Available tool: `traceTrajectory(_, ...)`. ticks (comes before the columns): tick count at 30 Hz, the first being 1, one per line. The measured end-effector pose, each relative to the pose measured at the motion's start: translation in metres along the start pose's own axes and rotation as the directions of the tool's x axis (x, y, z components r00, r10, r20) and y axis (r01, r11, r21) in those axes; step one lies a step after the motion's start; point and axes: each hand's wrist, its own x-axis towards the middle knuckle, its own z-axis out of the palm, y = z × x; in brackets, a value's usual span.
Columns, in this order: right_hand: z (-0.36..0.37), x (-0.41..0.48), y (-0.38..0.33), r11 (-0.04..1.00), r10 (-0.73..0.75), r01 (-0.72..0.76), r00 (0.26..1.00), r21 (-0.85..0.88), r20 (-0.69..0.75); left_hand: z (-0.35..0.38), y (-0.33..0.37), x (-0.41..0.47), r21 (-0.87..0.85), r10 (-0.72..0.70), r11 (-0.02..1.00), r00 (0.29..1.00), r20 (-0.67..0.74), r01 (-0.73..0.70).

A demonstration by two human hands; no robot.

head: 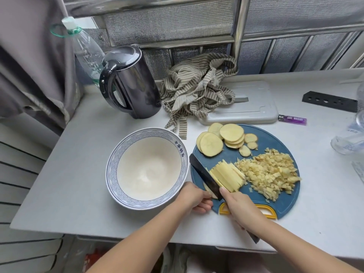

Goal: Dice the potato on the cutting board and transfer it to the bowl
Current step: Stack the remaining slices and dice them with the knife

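Note:
A round blue cutting board with a yellow handle lies right of an empty white bowl with a blue patterned rim. On the board are potato slices at the back, a bundle of potato strips in the middle and a heap of diced potato at the right. My right hand grips a dark knife, its blade lying against the left side of the strips. My left hand is curled at the board's left edge by a few strips; what its fingers touch is hidden.
A black kettle and a plastic bottle stand at the back left. A striped cloth lies on a white board. A purple lighter, a black holed bar and a clear bottle are at the right.

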Motion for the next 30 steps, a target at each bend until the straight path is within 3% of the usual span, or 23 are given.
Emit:
traceTrajectory(9,-0.016,-0.013,0.006,0.988,0.023,-0.035,0.996,0.149,0.082,-0.001,0.0,-0.001,-0.003,-0.004,1.0,1.0,0.026,0.004)
traceTrajectory(24,-0.015,-0.022,0.016,0.999,0.046,-0.048,0.993,0.01,0.111,-0.004,0.007,0.002,0.057,-0.049,0.997,0.997,0.068,0.045)
traceTrajectory(30,-0.012,-0.016,0.019,0.983,-0.018,0.035,0.995,-0.178,0.094,-0.002,0.004,0.0,0.018,-0.013,1.0,0.997,0.08,0.012)
